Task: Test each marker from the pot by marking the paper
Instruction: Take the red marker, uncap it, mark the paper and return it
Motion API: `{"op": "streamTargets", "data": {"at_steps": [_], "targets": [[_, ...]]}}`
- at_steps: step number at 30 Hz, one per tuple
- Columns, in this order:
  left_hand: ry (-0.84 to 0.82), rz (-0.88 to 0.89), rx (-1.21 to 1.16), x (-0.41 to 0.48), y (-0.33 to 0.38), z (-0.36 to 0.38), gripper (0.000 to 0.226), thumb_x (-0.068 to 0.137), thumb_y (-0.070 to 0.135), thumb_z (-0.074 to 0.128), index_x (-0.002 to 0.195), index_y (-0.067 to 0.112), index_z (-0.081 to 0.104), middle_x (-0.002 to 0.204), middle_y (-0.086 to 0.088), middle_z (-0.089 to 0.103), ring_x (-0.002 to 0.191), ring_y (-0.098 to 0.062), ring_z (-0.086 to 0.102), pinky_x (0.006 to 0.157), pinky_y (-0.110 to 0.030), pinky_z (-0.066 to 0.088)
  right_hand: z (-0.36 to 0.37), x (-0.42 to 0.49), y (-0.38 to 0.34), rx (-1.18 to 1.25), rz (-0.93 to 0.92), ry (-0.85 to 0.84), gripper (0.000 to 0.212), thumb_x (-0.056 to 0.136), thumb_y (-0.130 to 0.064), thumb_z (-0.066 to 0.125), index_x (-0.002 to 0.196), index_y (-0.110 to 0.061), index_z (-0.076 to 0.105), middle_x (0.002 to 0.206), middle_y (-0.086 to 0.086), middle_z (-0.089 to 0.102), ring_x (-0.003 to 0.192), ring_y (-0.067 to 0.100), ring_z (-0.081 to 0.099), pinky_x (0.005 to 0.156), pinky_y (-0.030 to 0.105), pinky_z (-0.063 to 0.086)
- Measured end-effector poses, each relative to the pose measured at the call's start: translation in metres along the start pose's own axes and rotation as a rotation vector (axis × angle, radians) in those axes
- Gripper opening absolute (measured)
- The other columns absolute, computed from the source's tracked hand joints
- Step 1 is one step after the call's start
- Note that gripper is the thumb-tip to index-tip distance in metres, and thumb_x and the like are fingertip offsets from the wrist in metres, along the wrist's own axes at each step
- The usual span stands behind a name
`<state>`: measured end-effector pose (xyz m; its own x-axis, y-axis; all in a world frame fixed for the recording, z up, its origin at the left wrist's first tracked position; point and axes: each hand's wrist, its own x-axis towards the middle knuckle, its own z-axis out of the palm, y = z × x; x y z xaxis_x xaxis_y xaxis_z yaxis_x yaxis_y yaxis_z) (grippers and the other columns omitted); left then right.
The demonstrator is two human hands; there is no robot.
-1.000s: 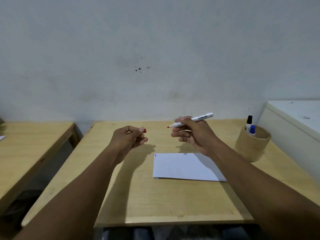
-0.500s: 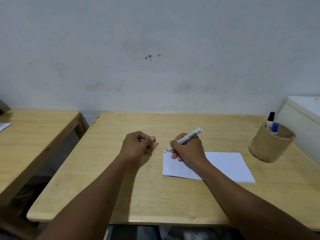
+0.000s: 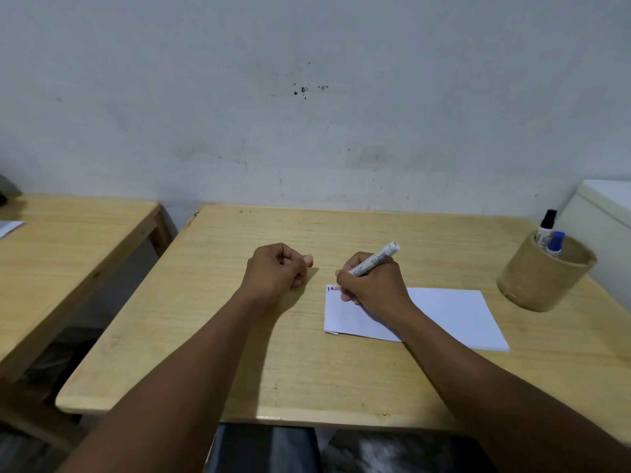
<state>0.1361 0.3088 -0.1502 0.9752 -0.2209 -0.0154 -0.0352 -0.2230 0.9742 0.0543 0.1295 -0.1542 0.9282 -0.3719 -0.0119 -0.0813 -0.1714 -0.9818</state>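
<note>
light wooden table (image 3: 341,380) against a scuffed pale wall (image 3: 307,114), second wooden table (image 3: 68,254) off to the left with a gap between. tan round pot (image 3: 543,278) near the far right corner, well apart from the hands, with a black-capped marker (image 3: 546,225) and a blue-capped marker (image 3: 556,242) poking up out of it. white cabinet (image 3: 604,213) just behind the pot.

white paper (image 3: 454,315) flat on the table, right of centre, long side running left to right. right forearm lying across its left half and covering a fair bit of it. small blue mark (image 3: 328,288) at the paper's top left corner, red mark (image 3: 333,288) just beside it.

white marker (image 3: 374,259) tilted, long axis running from upper right down to lower left, red tip down on the paper right at the red mark, back end up and away toward the pot.

right hand (image 3: 372,286) curled tight around the marker in a writing grip, heel of the hand resting on the paper. left hand (image 3: 276,273) closed into a fist on the bare table just left of the paper, pinching a red cap (image 3: 310,264) that only just peeks out by the thumb.
</note>
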Motion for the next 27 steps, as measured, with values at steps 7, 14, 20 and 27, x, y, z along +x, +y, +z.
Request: {"op": "streamTargets", "data": {"at_steps": [7, 14, 20, 27], "targets": [[-0.015, -0.029, -0.026, 0.002, 0.002, 0.000, 0.022, 0.088, 0.009, 0.075, 0.090, -0.012, 0.069, 0.069, -0.009, 0.075, 0.052, -0.004, 0.065, 0.063, -0.026, 0.057, -0.003, 0.002, -0.013, 0.211, 0.086, 0.056, 0.011, 0.083, -0.003, 0.067, 0.072, -0.004, 0.066, 0.061, 0.015, 0.068, 0.049, 0.025, 0.060, 0.046, 0.027, 0.042], [-0.161, -0.042, -0.147, 0.004, 0.049, -0.001, 0.024, 0.088, 0.018, 0.077, 0.100, -0.003, 0.072, 0.082, -0.010, 0.073, 0.066, -0.020, 0.066, 0.066, -0.030, 0.058, -0.049, 0.016, -0.058, 0.546, 0.178, 0.267, 0.021, 0.091, -0.023, 0.075, 0.076, -0.011, 0.065, 0.056, 0.004, 0.060, 0.034, 0.006, 0.044, 0.033, 0.016, 0.027], [-0.382, 0.009, -0.309, 0.001, 0.116, 0.046, 0.014, 0.094, 0.015, 0.070, 0.103, 0.005, 0.073, 0.090, -0.009, 0.075, 0.071, -0.023, 0.069, 0.067, -0.027, 0.057, -0.113, -0.002, -0.093, 0.682, 0.143, 0.075, 0.017, 0.094, -0.024, 0.068, 0.084, -0.010, 0.065, 0.065, 0.007, 0.065, 0.045, 0.011, 0.059, 0.041, 0.018, 0.042], [-0.500, 0.024, -0.331, -0.019, 0.149, 0.123, 0.016, 0.092, 0.020, 0.073, 0.103, 0.009, 0.075, 0.087, -0.006, 0.073, 0.066, -0.019, 0.064, 0.063, -0.026, 0.055, -0.166, -0.027, -0.097, 0.741, 0.080, 0.183, 0.019, 0.096, -0.018, 0.060, 0.081, -0.008, 0.064, 0.062, 0.010, 0.068, 0.044, 0.013, 0.062, 0.041, 0.020, 0.043]]}}
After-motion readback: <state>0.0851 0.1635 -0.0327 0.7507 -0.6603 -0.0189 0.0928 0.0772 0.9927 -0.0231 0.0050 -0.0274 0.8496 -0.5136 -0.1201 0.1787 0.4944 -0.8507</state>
